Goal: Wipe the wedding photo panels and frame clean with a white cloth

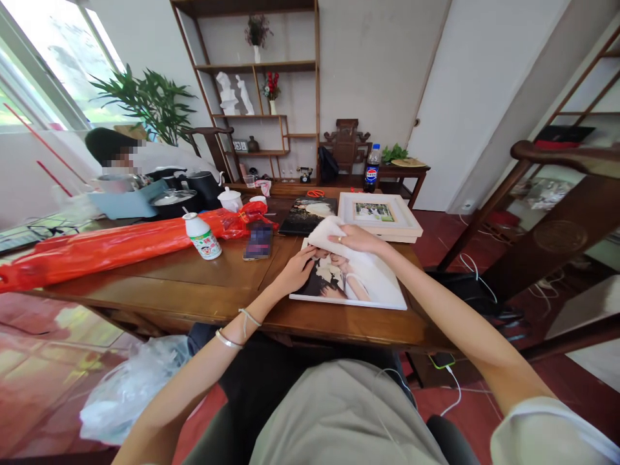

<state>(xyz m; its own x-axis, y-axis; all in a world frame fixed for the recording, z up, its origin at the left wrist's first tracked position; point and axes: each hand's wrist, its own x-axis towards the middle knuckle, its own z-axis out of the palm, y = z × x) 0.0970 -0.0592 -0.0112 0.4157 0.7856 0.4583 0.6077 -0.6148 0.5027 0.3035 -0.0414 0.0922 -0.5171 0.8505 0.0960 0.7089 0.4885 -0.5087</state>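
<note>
- From the head view, we see a photo panel (332, 284) lying flat on the wooden table (232, 284), in front of the person's body.
- Our right hand (361, 237) has its fingers clamped on a soft white sheet (323, 228), bunched at the panel's far edge.
- Our left hand (294, 271) lies at the panel's left side, its fingertips by the sheet's lower edge; we cannot tell whether those fingers grip anything.
- Just beyond the panel, we see a dark panel (298, 219) and, to its right, a white picture frame (411, 223).
- Left of our left hand, we see a phone (258, 242), then a white bottle (203, 237) standing upright before a long red plastic wrap (121, 248).
- A cola bottle (372, 169) stands upright behind the frame.
</note>
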